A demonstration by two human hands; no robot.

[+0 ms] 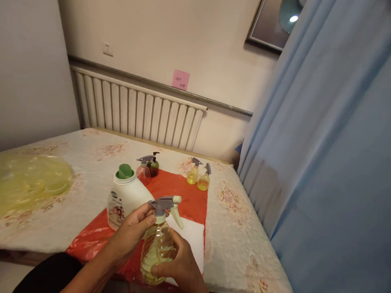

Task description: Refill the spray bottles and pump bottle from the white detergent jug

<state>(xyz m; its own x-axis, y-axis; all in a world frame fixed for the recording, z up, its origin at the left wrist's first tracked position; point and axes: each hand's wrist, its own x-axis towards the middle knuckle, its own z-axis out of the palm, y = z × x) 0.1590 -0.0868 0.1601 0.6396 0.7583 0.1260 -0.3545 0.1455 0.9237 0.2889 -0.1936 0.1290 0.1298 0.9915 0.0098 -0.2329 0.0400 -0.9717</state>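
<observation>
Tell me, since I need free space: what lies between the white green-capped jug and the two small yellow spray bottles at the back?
Head view: only bare red plastic sheet there.

The left hand (132, 231) grips the grey trigger head (163, 204) of a yellow-filled spray bottle (154, 250); the right hand (180, 266) cradles its body.

Pink note (180, 79) bears handwriting too small to read; jug label (115, 209) illegible.

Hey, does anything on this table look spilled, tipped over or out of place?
No spill shows. The white jug by the left hand stands open, its green cap resting loose in its mouth. The spray bottle in both hands looks intact.
</observation>
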